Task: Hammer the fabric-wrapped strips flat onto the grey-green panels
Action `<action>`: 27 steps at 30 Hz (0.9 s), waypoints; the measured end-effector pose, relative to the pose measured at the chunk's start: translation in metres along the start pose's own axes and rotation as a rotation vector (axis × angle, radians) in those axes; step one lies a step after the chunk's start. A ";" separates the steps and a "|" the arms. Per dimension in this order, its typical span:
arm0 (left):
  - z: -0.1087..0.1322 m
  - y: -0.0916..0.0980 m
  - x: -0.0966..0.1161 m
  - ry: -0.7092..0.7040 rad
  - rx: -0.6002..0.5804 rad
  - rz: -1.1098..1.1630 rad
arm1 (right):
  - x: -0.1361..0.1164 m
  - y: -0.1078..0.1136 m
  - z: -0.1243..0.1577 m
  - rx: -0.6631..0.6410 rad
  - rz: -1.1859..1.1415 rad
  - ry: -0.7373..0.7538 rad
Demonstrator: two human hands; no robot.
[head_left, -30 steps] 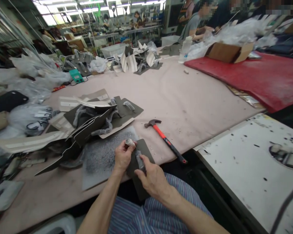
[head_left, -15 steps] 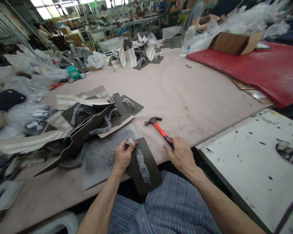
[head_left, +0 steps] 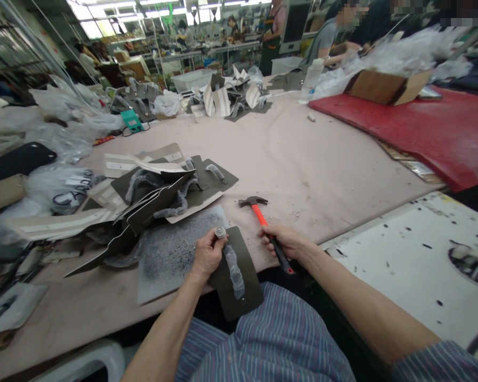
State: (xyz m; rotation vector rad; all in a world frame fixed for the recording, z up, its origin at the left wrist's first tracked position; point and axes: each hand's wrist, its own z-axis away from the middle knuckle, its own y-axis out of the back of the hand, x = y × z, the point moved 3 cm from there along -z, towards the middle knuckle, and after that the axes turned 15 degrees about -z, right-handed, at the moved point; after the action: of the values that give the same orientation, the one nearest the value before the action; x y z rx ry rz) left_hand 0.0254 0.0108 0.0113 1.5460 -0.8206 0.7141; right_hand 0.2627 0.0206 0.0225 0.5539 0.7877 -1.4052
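My left hand (head_left: pixel 208 255) pinches a short, pale cylindrical tool (head_left: pixel 220 232) with a round metal-looking top, held upright at the corner of a dark olive panel (head_left: pixel 249 265). A plastic-wrapped handle (head_left: pixel 234 273) runs along that panel, which overhangs the table's front edge. Its near end lies against the striped clothing. My right hand (head_left: pixel 281 241) is closed round the handle of a claw hammer (head_left: pixel 258 209) with an orange and black grip. The hammer's dark head points away, low over the table. Under my left hand lies a speckled grey slab (head_left: pixel 163 260).
More panels with wrapped handles (head_left: pixel 175 191) are piled to the left, and another heap (head_left: pixel 223 98) stands at the back. A bottle (head_left: pixel 311 82), a red sheet (head_left: pixel 414 127) and a cardboard box (head_left: pixel 382 87) lie beyond. On the right is a white spotted tabletop (head_left: pixel 418 254). People work in the background.
My right hand has closed round the hammer's handle and turned it a little, its grip end now over the table edge. My left hand keeps the small tool on the panel, now more upright.
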 end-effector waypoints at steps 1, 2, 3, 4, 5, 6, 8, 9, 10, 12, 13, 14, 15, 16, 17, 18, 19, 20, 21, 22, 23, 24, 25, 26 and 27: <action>0.000 0.000 -0.001 -0.001 -0.007 0.004 | -0.003 -0.006 0.002 0.002 -0.012 0.005; 0.000 -0.001 -0.001 -0.007 -0.014 0.008 | -0.007 -0.010 0.006 0.013 -0.025 0.014; 0.000 -0.001 -0.002 -0.018 -0.021 0.005 | -0.012 -0.015 0.013 0.029 -0.024 0.039; 0.000 -0.001 -0.002 -0.033 -0.027 -0.005 | -0.019 -0.018 0.022 0.049 0.003 0.097; 0.000 -0.002 -0.002 -0.047 -0.031 -0.018 | -0.027 -0.020 0.033 0.076 0.067 0.199; 0.000 -0.002 -0.003 -0.059 -0.033 -0.030 | -0.035 -0.021 0.046 0.116 0.165 0.340; 0.001 -0.003 -0.004 -0.069 -0.032 -0.038 | -0.048 -0.021 0.076 0.225 0.422 0.660; 0.001 -0.004 -0.004 -0.069 -0.030 -0.035 | -0.050 -0.021 0.089 0.271 0.553 0.793; 0.002 -0.004 -0.005 -0.069 -0.025 -0.029 | -0.048 -0.021 0.099 0.294 0.672 0.874; 0.003 -0.004 -0.006 -0.068 -0.016 -0.027 | -0.039 -0.019 0.110 0.273 0.899 0.885; 0.003 -0.004 -0.006 -0.068 -0.013 -0.035 | -0.035 -0.018 0.111 0.237 1.000 0.842; 0.004 -0.003 -0.007 -0.072 -0.014 -0.045 | -0.033 -0.017 0.112 0.204 1.076 0.793; 0.004 -0.003 -0.006 -0.077 -0.015 -0.055 | -0.034 -0.016 0.114 0.185 1.114 0.759; 0.005 -0.003 -0.006 -0.084 -0.017 -0.062 | -0.040 -0.015 0.118 0.186 1.108 0.757; 0.005 -0.003 -0.005 -0.090 -0.018 -0.063 | -0.048 -0.016 0.125 0.208 1.059 0.794; 0.005 -0.003 -0.005 -0.095 -0.019 -0.058 | -0.058 -0.018 0.133 0.247 0.976 0.859; 0.005 -0.004 -0.004 -0.096 -0.019 -0.047 | -0.067 -0.020 0.141 0.313 0.866 0.938; 0.005 -0.005 -0.003 -0.093 -0.016 -0.036 | -0.074 -0.022 0.149 0.395 0.745 1.014; 0.004 -0.005 -0.002 -0.088 -0.012 -0.030 | -0.077 -0.023 0.155 0.469 0.642 1.073; 0.004 -0.006 -0.002 -0.083 -0.010 -0.030 | -0.075 -0.025 0.158 0.506 0.587 1.107; 0.004 -0.005 -0.003 -0.076 -0.005 -0.035 | -0.070 -0.028 0.155 0.489 0.601 1.103; 0.004 -0.004 -0.004 -0.069 -0.003 -0.045 | -0.061 -0.029 0.149 0.434 0.676 1.058; 0.006 -0.001 -0.006 -0.063 0.000 -0.059 | -0.050 -0.031 0.140 0.341 0.793 0.976; 0.007 0.002 -0.008 -0.060 -0.005 -0.072 | -0.039 -0.030 0.129 0.245 0.919 0.872; 0.009 0.004 -0.010 -0.058 -0.010 -0.083 | -0.029 -0.028 0.119 0.182 1.022 0.768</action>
State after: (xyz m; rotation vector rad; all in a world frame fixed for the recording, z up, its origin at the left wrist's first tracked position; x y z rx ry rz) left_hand 0.0163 0.0023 0.0044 1.5885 -0.7976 0.6063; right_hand 0.2537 -0.0536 0.1242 1.4368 0.7741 -0.2787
